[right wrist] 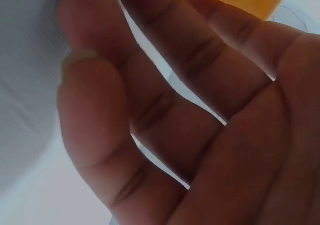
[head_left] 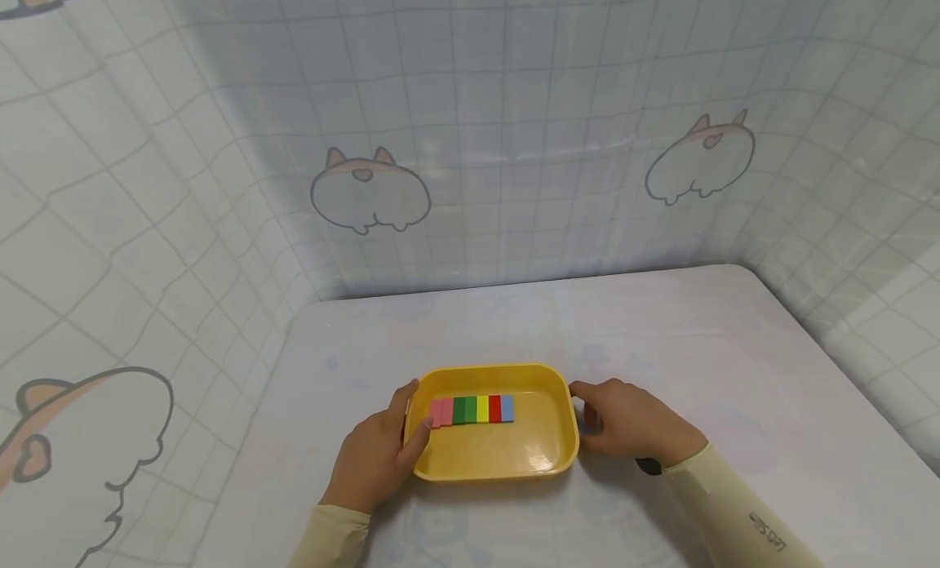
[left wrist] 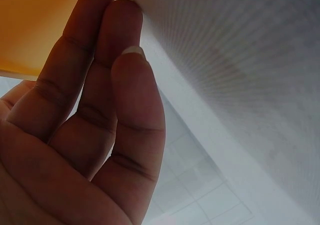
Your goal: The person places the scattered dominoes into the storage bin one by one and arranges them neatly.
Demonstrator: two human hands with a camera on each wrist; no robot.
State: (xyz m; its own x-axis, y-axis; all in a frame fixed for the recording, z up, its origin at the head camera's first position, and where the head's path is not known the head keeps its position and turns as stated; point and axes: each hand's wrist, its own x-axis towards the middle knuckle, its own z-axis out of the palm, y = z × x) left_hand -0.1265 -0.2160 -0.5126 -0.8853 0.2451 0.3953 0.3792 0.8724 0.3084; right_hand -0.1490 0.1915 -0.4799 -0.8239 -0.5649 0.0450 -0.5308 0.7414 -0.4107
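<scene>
A shallow yellow tray with rounded corners is between the two hands in the head view. Inside it, a row of several coloured tiles runs pink, green, yellow, red and light blue from left to right. My left hand grips the tray's left end, thumb over the rim by the pink tiles and fingers along the outside. At the opposite end, my right hand holds the rim with its fingertips. In both wrist views the fingers bend towards the yellow plastic. A small blue patch shows beside the right fingers.
The table is covered with a pale, faintly patterned cloth. Behind it and at both sides hang white gridded sheets with cartoon animal prints. Cream sleeves cover the forearms.
</scene>
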